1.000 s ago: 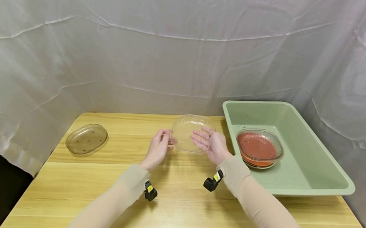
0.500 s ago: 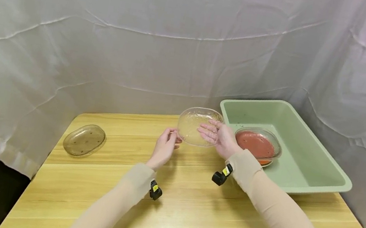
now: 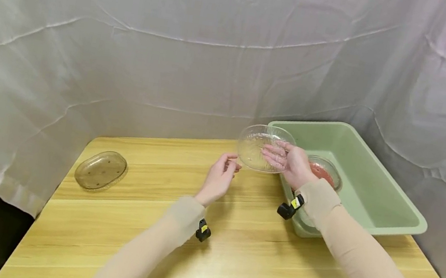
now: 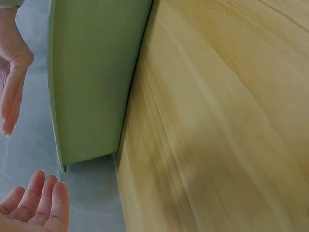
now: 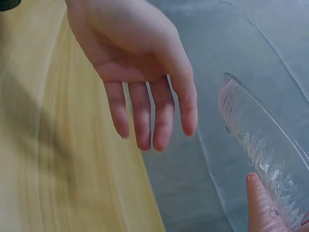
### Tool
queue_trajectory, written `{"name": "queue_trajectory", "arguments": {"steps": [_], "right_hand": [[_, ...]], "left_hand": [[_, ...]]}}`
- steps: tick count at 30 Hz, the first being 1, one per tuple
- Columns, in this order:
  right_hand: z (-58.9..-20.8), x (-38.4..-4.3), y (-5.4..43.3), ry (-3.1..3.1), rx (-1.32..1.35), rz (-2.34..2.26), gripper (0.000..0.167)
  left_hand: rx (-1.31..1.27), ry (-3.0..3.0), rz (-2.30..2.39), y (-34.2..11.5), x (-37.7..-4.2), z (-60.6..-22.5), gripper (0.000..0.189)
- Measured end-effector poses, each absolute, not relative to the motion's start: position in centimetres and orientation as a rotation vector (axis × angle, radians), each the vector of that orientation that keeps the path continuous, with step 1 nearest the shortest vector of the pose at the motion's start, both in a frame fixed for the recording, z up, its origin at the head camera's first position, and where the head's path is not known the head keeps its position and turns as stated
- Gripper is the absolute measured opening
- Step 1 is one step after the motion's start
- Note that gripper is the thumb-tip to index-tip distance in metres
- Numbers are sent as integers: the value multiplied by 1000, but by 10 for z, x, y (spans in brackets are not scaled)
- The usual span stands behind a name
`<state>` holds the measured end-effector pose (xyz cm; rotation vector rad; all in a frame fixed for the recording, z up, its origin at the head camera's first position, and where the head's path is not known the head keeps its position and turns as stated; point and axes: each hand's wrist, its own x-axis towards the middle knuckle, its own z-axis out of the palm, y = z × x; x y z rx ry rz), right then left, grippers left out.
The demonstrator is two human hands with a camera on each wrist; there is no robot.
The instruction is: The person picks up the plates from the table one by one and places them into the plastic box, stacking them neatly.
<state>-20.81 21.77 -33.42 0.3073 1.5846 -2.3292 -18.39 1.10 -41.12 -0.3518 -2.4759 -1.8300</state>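
A clear oval dish [image 3: 252, 152] with a textured underside [image 5: 260, 150] is held up and tilted beside the green tub. My right hand [image 3: 297, 167] grips its right side, its fingers showing through the see-through wall. Just left of the dish is my left hand [image 3: 218, 177], fingers loosely bent near the rim in the head view. The right wrist view shows that left hand [image 5: 145, 63] with fingers spread and nothing in them, apart from the dish. Below the right hand, a reddish dish [image 3: 322, 172] in a clear one sits in the tub, partly hidden by the hand.
The deep green tub [image 3: 386, 202] stands at the right of the wooden table [image 3: 238, 266]. A brownish see-through oval dish [image 3: 101, 170] lies at the table's left side. Grey cloth [image 3: 173, 69] hangs behind and at the sides.
The clear dish has moved right and up, toward the tub, in my right hand. My left hand has followed rightward and let go of the rim.
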Motion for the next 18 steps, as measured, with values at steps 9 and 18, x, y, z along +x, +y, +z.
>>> {"name": "queue_trajectory", "arguments": {"steps": [9,18], "right_hand": [[-326,-207,259,1497,309,-2385,53],[-321,-206,300,1352,309,-2478,54]], "left_hand": [[-505,-2557,-1716,35,-181,-408,36],[-655,-2570,-1600,62,-174,-406,35]]}}
